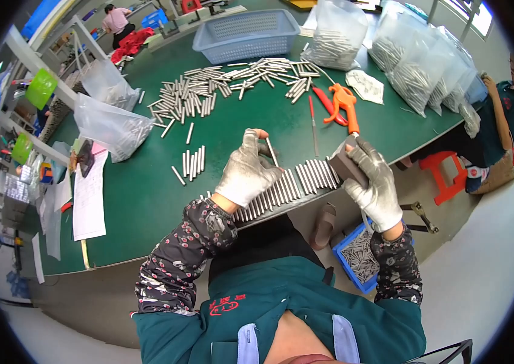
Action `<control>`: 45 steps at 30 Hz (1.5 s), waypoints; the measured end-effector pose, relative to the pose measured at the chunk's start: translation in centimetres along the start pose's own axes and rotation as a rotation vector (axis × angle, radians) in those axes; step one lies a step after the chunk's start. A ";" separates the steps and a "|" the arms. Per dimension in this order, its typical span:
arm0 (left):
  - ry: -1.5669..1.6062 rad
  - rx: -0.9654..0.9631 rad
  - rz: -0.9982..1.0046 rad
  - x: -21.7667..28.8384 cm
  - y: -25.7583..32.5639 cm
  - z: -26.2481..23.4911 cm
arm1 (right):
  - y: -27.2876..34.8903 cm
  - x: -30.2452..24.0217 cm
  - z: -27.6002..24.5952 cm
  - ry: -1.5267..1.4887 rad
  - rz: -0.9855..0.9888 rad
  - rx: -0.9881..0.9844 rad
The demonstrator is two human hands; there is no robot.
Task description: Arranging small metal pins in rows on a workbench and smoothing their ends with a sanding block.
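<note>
My left hand [248, 170], in a worn glove with bare fingertips, pinches a slim metal pin [271, 151] just above a row of pins. That row of metal pins [278, 191] lies side by side along the table's near edge, partly hidden under my left hand. To its right, my gloved right hand [375, 182] grips a dark brown rectangular block [346, 167], held over the row's right end. Several loose pins [193, 164] lie left of my left hand. Farther back spreads a large heap of similar pins [190, 94].
An orange air blow gun [345, 106] and a thin red-handled file [313, 124] lie beyond my right hand. A blue-grey basket [245, 36] and bags of pins [335, 42] stand behind. Below the table sits a blue crate [360, 258]. A person [505, 115] is at the right.
</note>
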State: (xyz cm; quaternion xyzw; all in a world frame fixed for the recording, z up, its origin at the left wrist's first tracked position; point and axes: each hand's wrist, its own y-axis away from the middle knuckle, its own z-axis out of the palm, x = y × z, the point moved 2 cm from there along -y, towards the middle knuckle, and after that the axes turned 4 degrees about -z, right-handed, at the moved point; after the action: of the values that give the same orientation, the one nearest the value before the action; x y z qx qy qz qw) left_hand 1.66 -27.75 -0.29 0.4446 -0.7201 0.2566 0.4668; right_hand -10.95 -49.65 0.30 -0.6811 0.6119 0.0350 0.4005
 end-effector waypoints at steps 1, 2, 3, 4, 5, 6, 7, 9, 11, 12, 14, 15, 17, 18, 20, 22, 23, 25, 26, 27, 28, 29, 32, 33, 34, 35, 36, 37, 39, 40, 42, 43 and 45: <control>-0.009 0.015 0.003 -0.6 -0.5 -0.6 | -0.3 -0.3 0.6 -0.010 -0.014 0.005; 0.048 0.031 -0.026 -1.4 -0.9 -1.3 | -0.5 -0.7 1.0 0.003 -0.042 -0.013; 0.106 0.046 -0.055 -2.4 -1.2 -1.9 | -0.9 -1.1 1.5 0.017 -0.070 -0.032; 0.138 0.079 0.007 -2.8 -1.4 -2.3 | -1.3 -1.5 1.8 0.005 -0.076 -0.058; 0.133 0.085 0.006 -3.3 -1.6 -2.7 | -1.6 -1.8 2.2 -0.002 -0.080 -0.058; 0.085 0.062 0.012 -3.9 -1.8 -3.1 | -1.9 -2.0 2.7 0.012 -0.094 -0.077; 0.038 0.036 0.018 -3.9 -1.9 -3.3 | -2.3 -2.2 3.1 0.027 -0.106 -0.096; 0.043 0.026 -0.029 -4.0 -2.2 -3.6 | -3.1 -2.7 3.6 0.048 -0.127 -0.105; -0.041 -0.037 -0.117 -5.0 -2.7 -3.9 | -4.0 -3.2 4.2 0.029 -0.142 -0.125; -0.145 -0.046 -0.101 -5.4 -2.7 -4.1 | -4.4 -3.4 4.4 0.025 -0.174 -0.118; -0.149 -0.100 -0.083 -5.4 -3.0 -4.3 | -5.1 -3.8 4.8 0.030 -0.189 -0.121; -0.157 -0.151 -0.059 -5.5 -3.1 -4.4 | -5.4 -4.1 4.9 0.035 -0.208 -0.116; -0.057 -0.196 -0.028 -5.4 -3.1 -4.7 | -6.0 -4.3 5.2 0.029 -0.210 -0.131; -0.009 -0.238 -0.118 -5.3 -3.1 -5.0 | -6.2 -4.3 5.3 0.037 -0.215 -0.135; 0.111 -0.331 -0.242 -5.0 -3.0 -5.6 | -6.5 -4.1 5.5 0.053 -0.215 -0.150; 0.153 -0.355 -0.247 -5.8 -3.3 -5.9 | -6.7 -3.9 5.9 0.063 -0.210 -0.162; 0.191 -0.375 -0.251 -6.1 -3.3 -6.0 | -6.8 -3.8 6.2 0.069 -0.206 -0.171; 0.196 -0.385 -0.252 -6.4 -3.4 -6.0 | -6.9 -3.5 6.8 0.077 -0.212 -0.173; 0.201 -0.379 -0.257 -6.4 -3.4 -5.9 | -7.0 -3.3 6.9 0.085 -0.217 -0.172; 0.205 -0.373 -0.261 -6.4 -3.3 -5.9 | -7.1 -3.2 7.0 0.086 -0.216 -0.174; 0.206 -0.373 -0.262 -6.4 -3.3 -5.8 | -7.3 -3.2 7.2 0.111 -0.221 -0.191; 0.202 -0.357 -0.265 -6.3 -3.3 -5.8 | -7.4 -3.2 7.4 0.135 -0.225 -0.207; 0.193 -0.331 -0.271 -6.1 -3.3 -5.7 | -7.7 -4.3 8.1 0.165 -0.230 -0.254; 0.187 -0.320 -0.275 -6.1 -3.4 -5.7 | -7.7 -4.7 8.6 0.112 -0.271 -0.251; 0.187 -0.321 -0.274 -5.8 -3.3 -5.7 | -7.4 -5.1 9.1 0.105 -0.325 -0.243; 0.156 -0.309 -0.283 -5.5 -3.3 -5.7 | -7.2 -5.5 9.7 0.099 -0.378 -0.235; 0.124 -0.296 -0.292 -5.3 -3.3 -5.7 | -7.3 -5.7 10.3 0.044 -0.458 -0.242; 0.125 -0.295 -0.294 -5.5 -3.3 -5.7 | -7.6 -5.6 10.3 0.042 -0.459 -0.244; 0.172 -0.313 -0.276 -5.9 -3.4 -5.7 | -8.9 -5.0 10.3 0.263 -0.312 -0.274; 0.173 -0.311 -0.275 -6.0 -3.4 -5.8 | -9.7 -4.6 10.3 0.429 -0.293 -0.133; 0.194 -0.305 -0.302 -6.2 -3.4 -5.8 | -9.5 -5.1 9.8 0.213 -0.338 -0.184; 0.197 -0.309 -0.303 -6.0 -3.3 -5.7 | -8.5 -6.0 9.9 0.105 -0.422 -0.164; 0.105 -0.285 -0.295 -5.4 -3.3 -5.8 | -7.9 -5.8 10.9 0.100 -0.528 -0.192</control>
State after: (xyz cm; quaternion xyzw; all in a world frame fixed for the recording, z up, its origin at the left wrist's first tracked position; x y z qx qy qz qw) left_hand 8.06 -22.60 -2.83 0.4606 -0.6510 0.1037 0.5943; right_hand -0.77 -39.11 0.06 -0.8527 0.4263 -0.0463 0.2985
